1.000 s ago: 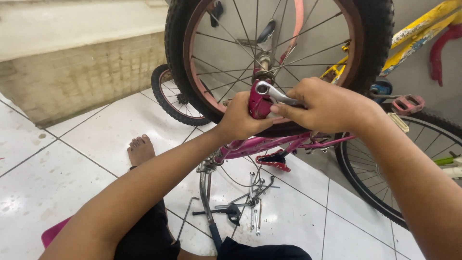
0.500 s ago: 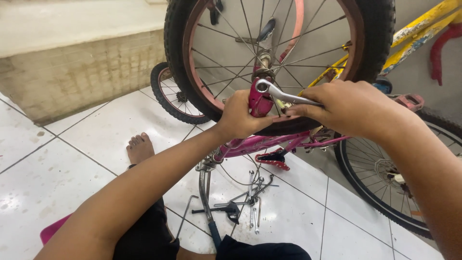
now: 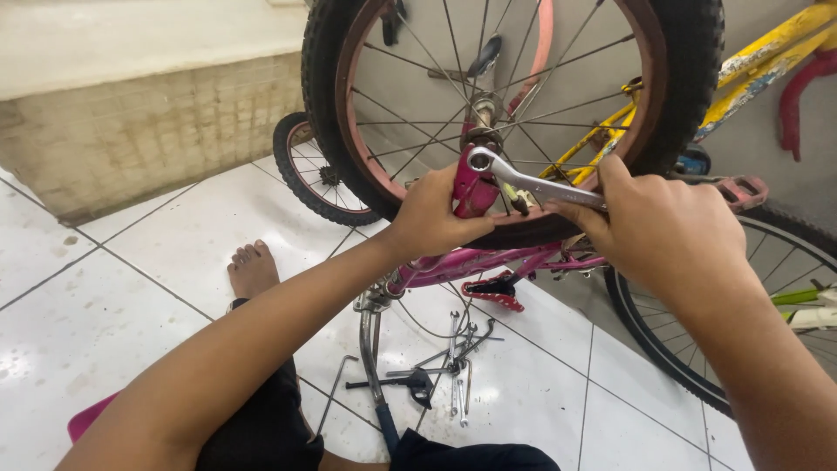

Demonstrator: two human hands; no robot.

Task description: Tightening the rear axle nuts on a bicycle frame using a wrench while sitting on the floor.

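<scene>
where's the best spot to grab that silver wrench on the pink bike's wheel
Grip the wrench on its flat shank near the free end, coming from the right, where the right hand holds it. Its ring end sits on the axle of the wheel, beside the pink fork that the left hand steadies, so the far end gives most leverage.

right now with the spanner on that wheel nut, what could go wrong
1. The silver ring spanner could slip off the axle nut; the right hand sits close to the thin metal spokes and might hit them.
2. The left hand steadies only the pink fork leg, so the upturned pink bicycle may shift.
3. Loose metal tools lie on the white tiled floor near a bare foot.
</scene>
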